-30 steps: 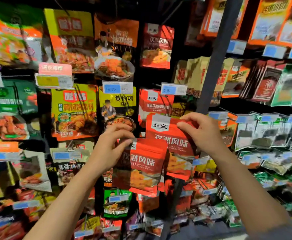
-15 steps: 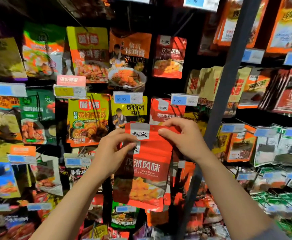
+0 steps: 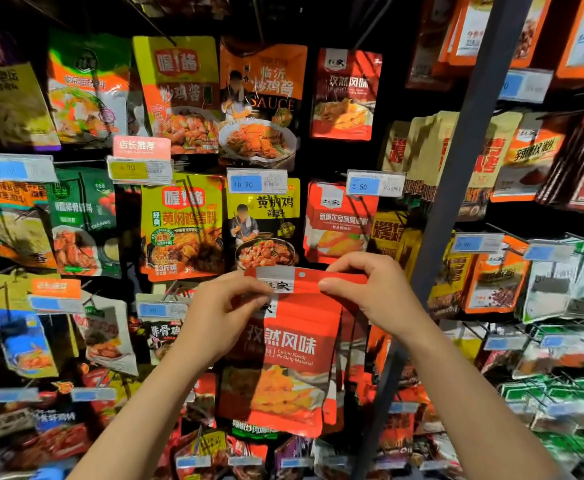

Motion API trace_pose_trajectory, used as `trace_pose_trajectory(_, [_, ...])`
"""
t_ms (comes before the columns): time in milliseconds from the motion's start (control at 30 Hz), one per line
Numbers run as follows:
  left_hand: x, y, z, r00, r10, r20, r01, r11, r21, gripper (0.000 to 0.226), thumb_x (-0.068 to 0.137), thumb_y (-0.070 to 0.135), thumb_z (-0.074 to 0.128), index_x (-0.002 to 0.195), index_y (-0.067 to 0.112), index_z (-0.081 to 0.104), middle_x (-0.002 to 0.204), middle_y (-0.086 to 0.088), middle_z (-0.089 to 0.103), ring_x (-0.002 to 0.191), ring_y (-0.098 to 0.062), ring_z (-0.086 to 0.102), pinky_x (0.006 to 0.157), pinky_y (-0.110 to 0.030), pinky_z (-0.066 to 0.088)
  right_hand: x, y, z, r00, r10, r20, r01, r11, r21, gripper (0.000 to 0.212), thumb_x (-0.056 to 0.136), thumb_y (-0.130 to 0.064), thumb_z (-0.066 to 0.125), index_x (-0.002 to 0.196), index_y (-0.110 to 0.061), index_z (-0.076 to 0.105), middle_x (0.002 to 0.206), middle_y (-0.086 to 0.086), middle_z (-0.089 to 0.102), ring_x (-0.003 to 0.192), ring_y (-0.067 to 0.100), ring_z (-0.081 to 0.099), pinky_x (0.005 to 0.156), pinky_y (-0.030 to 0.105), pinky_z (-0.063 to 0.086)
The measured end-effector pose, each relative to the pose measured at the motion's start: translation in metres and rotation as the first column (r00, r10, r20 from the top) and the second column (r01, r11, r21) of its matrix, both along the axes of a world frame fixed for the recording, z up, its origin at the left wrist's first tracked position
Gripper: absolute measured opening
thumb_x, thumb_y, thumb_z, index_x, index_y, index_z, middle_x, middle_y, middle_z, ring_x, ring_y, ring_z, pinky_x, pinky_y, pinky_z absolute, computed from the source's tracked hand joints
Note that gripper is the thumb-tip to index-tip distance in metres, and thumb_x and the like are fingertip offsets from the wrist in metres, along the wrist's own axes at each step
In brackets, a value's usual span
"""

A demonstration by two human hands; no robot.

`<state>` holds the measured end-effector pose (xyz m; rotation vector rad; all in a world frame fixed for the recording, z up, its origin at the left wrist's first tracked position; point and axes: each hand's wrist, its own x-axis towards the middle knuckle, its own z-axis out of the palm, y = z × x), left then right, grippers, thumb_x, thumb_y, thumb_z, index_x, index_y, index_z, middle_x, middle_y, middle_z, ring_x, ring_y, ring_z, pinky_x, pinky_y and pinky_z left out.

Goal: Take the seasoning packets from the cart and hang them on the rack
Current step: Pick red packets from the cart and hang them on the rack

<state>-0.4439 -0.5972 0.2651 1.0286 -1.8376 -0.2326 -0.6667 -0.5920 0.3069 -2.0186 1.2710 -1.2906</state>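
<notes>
Head view faces the rack (image 3: 456,209) closely, from slightly below.

The two red seasoning packets (image 3: 283,358), offset a second ago, are now lying stacked in the frame's lower centre; the left hand (image 3: 221,313) and right hand (image 3: 370,292) are pinching the top strip closer together.

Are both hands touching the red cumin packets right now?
Touching. The head view shows the left hand and right hand each pinching the top edge of the red cumin packets, fingers pressed on it.
</notes>
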Motion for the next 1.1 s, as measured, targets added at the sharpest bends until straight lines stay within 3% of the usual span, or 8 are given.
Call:
trace_pose_trajectory(133, [-0.003, 0.001, 0.001, 0.999, -0.014, -0.030, 0.013, 1.000, -0.028, 0.020, 0.080, 0.003, 0.071, 0.085, 0.022, 0.072, 0.083, 0.014, 0.064, 0.087, 0.003, 0.058, 0.072, -0.008, 0.043, -0.013, 0.003, 0.009, 0.990, 0.143, -0.021, -0.140, 0.984, 0.110, 0.020, 0.083, -0.008, 0.068, 0.086, -0.027, 0.069, 0.093, -0.007, 0.070, 0.088, 0.008, 0.066, 0.080, 0.029, 0.055])
trace_pose_trajectory(233, [-0.006, -0.001, 0.002, 0.999, -0.010, -0.042, 0.007, 0.998, -0.068, 0.019, 0.080, 0.004, 0.071, 0.087, 0.022, 0.072, 0.083, 0.006, 0.065, 0.087, -0.003, 0.059, 0.071, -0.014, 0.046, -0.017, 0.001, 0.013, 0.992, 0.127, 0.013, -0.128, 0.988, 0.090, 0.017, 0.081, -0.007, 0.070, 0.084, -0.024, 0.070, 0.093, -0.005, 0.069, 0.088, 0.010, 0.066, 0.077, 0.027, 0.056])
trace_pose_trajectory(400, [-0.008, -0.005, 0.004, 0.997, 0.017, -0.078, -0.024, 0.996, -0.091, 0.016, 0.079, 0.004, 0.070, 0.088, 0.018, 0.072, 0.085, 0.016, 0.061, 0.086, 0.007, 0.056, 0.072, -0.005, 0.040, -0.017, -0.006, 0.020, 0.996, 0.043, 0.078, -0.045, 0.999, 0.024, 0.013, 0.075, -0.016, 0.077, 0.072, -0.024, 0.067, 0.084, -0.005, 0.069, 0.080, 0.011, 0.066, 0.068, 0.025, 0.055])
trace_pose_trajectory(533, [-0.007, -0.010, 0.007, 0.994, 0.003, -0.107, -0.010, 0.998, -0.066, 0.019, 0.080, 0.003, 0.070, 0.087, 0.021, 0.070, 0.083, 0.013, 0.062, 0.087, 0.001, 0.057, 0.073, -0.007, 0.041, -0.022, -0.006, 0.028, 0.987, 0.111, 0.116, -0.118, 0.992, 0.054, 0.011, 0.078, -0.010, 0.073, 0.078, -0.020, 0.071, 0.085, -0.003, 0.071, 0.080, 0.010, 0.067, 0.072, 0.027, 0.056])
trace_pose_trajectory(700, [-0.003, -0.012, 0.013, 0.987, -0.007, -0.159, 0.004, 1.000, -0.019, 0.023, 0.084, 0.010, 0.068, 0.083, 0.033, 0.067, 0.093, 0.017, 0.062, 0.085, -0.002, 0.058, 0.071, -0.010, 0.042, -0.021, -0.006, 0.038, 0.966, 0.204, 0.157, -0.216, 0.975, 0.060, 0.014, 0.077, -0.004, 0.070, 0.081, -0.017, 0.071, 0.077, -0.011, 0.072, 0.076, 0.004, 0.067, 0.066, 0.016, 0.052])
trace_pose_trajectory(833, [0.002, -0.013, 0.019, 0.986, 0.030, -0.165, -0.039, 0.998, -0.051, 0.023, 0.082, 0.005, 0.068, 0.084, 0.028, 0.068, 0.081, 0.012, 0.065, 0.084, 0.000, 0.058, 0.070, -0.008, 0.040, -0.024, -0.009, 0.050, 0.960, 0.242, 0.142, -0.250, 0.968, 0.039, 0.019, 0.077, 0.001, 0.068, 0.083, -0.017, 0.071, 0.078, -0.009, 0.072, 0.078, 0.007, 0.067, 0.072, 0.022, 0.056])
trace_pose_trajectory(1000, [0.004, -0.012, 0.034, 0.987, 0.057, -0.152, -0.077, 0.988, -0.132, 0.024, 0.082, 0.005, 0.068, 0.084, 0.029, 0.066, 0.086, 0.012, 0.064, 0.087, -0.002, 0.056, 0.070, -0.007, 0.041, -0.019, -0.017, 0.056, 0.969, 0.206, 0.136, -0.203, 0.978, -0.035, 0.015, 0.076, -0.003, 0.071, 0.083, -0.017, 0.071, 0.086, 0.001, 0.071, 0.082, 0.014, 0.067, 0.077, 0.031, 0.057])
trace_pose_trajectory(1100, [0.009, -0.016, 0.035, 0.983, 0.072, -0.171, -0.092, 0.990, -0.108, 0.026, 0.083, 0.008, 0.067, 0.082, 0.034, 0.065, 0.087, 0.010, 0.065, 0.085, -0.004, 0.058, 0.072, -0.018, 0.047, -0.020, -0.018, 0.063, 0.968, 0.230, 0.102, -0.227, 0.973, -0.038, 0.013, 0.075, -0.005, 0.072, 0.082, -0.017, 0.071, 0.081, -0.003, 0.071, 0.078, 0.010, 0.067, 0.072, 0.026, 0.057])
